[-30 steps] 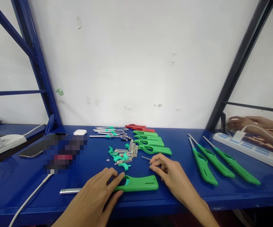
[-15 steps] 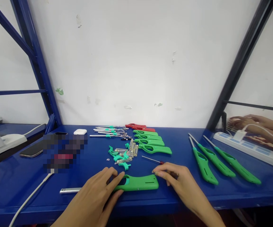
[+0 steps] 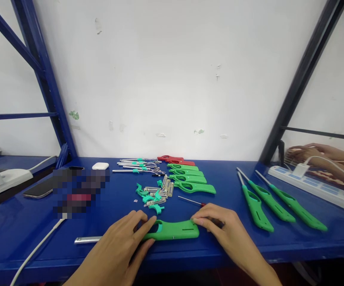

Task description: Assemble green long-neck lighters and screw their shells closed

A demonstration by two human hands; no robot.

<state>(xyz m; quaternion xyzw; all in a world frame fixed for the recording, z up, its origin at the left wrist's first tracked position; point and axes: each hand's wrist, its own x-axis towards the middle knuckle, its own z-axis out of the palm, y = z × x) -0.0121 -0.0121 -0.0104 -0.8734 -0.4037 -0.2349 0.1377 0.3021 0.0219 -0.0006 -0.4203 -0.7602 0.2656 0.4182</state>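
Observation:
My left hand [image 3: 121, 242] is closed around the neck of a green gas lighter [image 3: 176, 231], which lies on its side with its metal tube [image 3: 87, 240] pointing left. My right hand [image 3: 224, 226] is pinched at the upper corner of the lighter's handle end, the fingertips touching or very near it. Whatever sits between those fingertips is hidden. Just behind that hand lies a screwdriver [image 3: 191, 201] with a thin shaft and red handle. Beyond the lighter are loose teal triggers [image 3: 156, 208] and clear fuel tanks [image 3: 157, 191] in a heap.
Metal tubes with wires [image 3: 136, 166] lie at the back, beside green half shells [image 3: 194, 186] and red shells [image 3: 176, 161]. Complete-looking green lighters [image 3: 257, 212] rest on the right. A power strip [image 3: 317, 190] and another person's hands [image 3: 317, 153] are far right; phone [image 3: 41, 186] and earbud case [image 3: 100, 166] left.
My right hand has shifted slightly left and up, bringing its fingertips onto the corner of the lighter's handle end. My left hand and the lighter have stayed almost in place.

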